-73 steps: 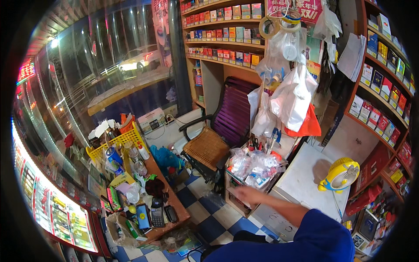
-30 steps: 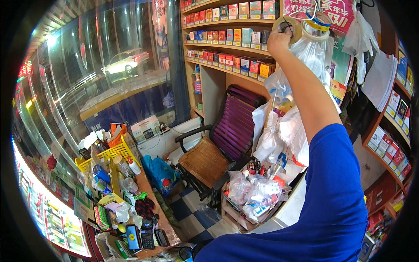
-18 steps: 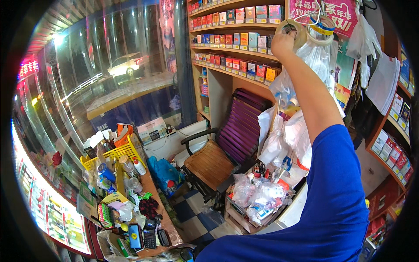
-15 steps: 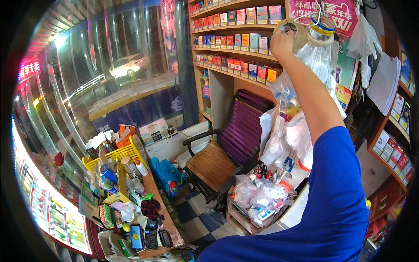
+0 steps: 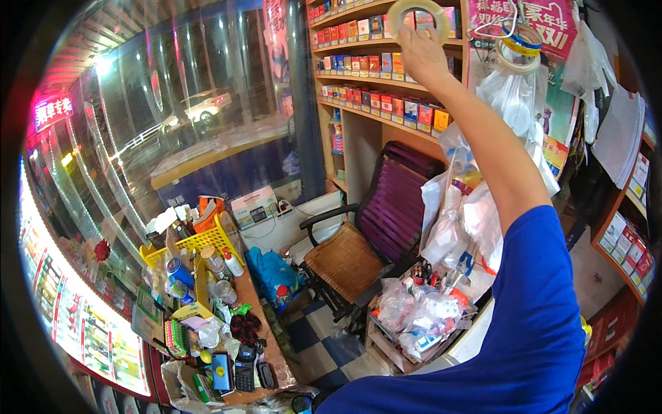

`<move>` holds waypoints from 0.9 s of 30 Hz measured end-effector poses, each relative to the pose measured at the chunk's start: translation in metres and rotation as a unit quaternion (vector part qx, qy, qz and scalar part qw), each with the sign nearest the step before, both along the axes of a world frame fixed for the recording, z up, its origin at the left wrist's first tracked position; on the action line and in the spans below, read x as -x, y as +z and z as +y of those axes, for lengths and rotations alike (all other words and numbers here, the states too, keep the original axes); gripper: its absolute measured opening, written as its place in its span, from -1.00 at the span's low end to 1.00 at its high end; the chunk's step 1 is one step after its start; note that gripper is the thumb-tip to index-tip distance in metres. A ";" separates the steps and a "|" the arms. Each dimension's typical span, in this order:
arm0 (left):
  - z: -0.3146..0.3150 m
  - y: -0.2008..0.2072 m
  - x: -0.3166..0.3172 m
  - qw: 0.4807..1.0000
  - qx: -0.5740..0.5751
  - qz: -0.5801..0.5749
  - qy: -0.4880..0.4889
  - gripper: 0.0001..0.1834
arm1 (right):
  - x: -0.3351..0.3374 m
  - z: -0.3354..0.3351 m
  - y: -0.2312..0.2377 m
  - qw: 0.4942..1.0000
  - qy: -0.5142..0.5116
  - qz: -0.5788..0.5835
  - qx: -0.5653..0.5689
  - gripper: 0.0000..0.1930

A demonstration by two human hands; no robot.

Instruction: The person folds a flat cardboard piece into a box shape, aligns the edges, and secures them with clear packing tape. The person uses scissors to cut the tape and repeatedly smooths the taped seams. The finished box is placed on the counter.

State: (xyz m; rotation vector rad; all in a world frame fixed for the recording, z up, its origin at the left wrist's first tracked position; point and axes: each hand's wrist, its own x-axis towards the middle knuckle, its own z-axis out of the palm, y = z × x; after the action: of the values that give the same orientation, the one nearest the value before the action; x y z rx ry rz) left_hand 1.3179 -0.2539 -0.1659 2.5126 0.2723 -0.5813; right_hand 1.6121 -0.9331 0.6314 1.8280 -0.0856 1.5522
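Note:
My right hand is raised at the upper middle, its fingers closed on the lower rim of a wide roll of pale, see-through tape. Cigarette packs on the shelf show around the roll and through its hole. To the right of the hand, a white wire hanger carries further rolls, among them a whitish tape roll with yellow and blue rings above it. Clear plastic bags hang just beneath. My left hand is out of view.
Shelves of cigarette packs fill the back wall. Below stands a chair with purple slats. A crate of plastic bags sits beside my right arm. At left, a cluttered counter holds a yellow basket.
My right hand has moved left and upward, taking the tape roll away from the hanger to in front of the cigarette shelves. The whole view has shifted slightly.

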 end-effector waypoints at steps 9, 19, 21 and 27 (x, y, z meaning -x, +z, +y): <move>0.047 0.060 0.093 0.825 0.380 -0.211 0.361 -0.77 | 0.010 0.197 -0.141 0.036 0.651 0.346 -0.675 -0.54; 0.042 0.390 0.049 0.850 0.160 -0.486 0.126 -0.48 | 0.131 0.510 -0.328 -0.274 0.467 0.560 -0.627 -0.44; 0.045 0.405 0.049 0.846 0.096 -0.515 0.098 -0.34 | 0.161 0.564 -0.346 -0.297 0.438 0.597 -0.602 -0.41; 0.056 0.379 0.103 0.784 0.245 -0.477 0.312 -0.32 | 0.228 0.647 -0.387 -0.410 0.367 0.679 -0.487 -0.44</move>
State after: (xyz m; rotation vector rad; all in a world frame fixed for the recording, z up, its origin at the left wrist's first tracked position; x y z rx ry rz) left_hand 1.2144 -0.1983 0.2132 1.7393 0.4435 0.7916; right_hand 1.3840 -0.2865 0.2442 -0.6859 -0.5063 1.3669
